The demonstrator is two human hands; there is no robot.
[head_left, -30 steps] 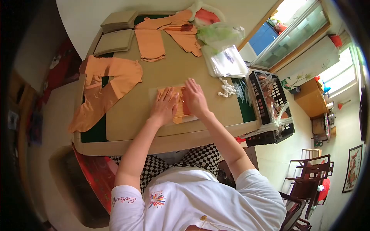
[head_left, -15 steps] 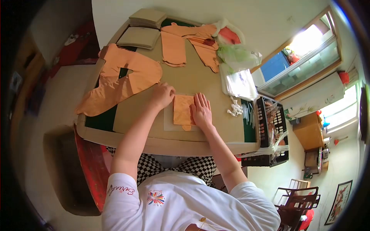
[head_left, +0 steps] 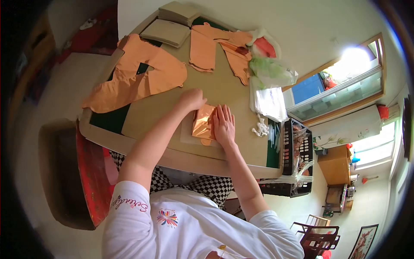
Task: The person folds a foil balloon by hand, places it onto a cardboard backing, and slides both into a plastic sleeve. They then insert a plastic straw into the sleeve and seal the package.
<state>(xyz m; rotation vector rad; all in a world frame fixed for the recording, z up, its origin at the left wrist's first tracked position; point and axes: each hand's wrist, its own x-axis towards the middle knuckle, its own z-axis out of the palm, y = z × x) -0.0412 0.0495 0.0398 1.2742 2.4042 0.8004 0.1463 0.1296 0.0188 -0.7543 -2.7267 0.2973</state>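
Observation:
A folded shiny copper-coloured foil piece [head_left: 202,122] lies on a clear sheet [head_left: 187,132] near the table's front edge, a small rounded tab showing at its lower side. Flat on its right part rests my right hand [head_left: 224,125], fingers stretched out. My left hand [head_left: 192,99] is curled at the foil's upper left corner; its fingertips are turned away, and what they hold, if anything, is hidden.
Large copper foil shapes [head_left: 138,77] lie on the left of the table [head_left: 172,152], others [head_left: 202,52] at the back. Grey card stacks [head_left: 166,32], plastic bags [head_left: 269,101], white ties [head_left: 260,126] and a black crate [head_left: 296,146] stand around the edges.
The view has tilted and shifted. My left hand has turned over at the foil's upper left corner, its knuckles now more on top. The foil looks shinier; my right hand stays on it.

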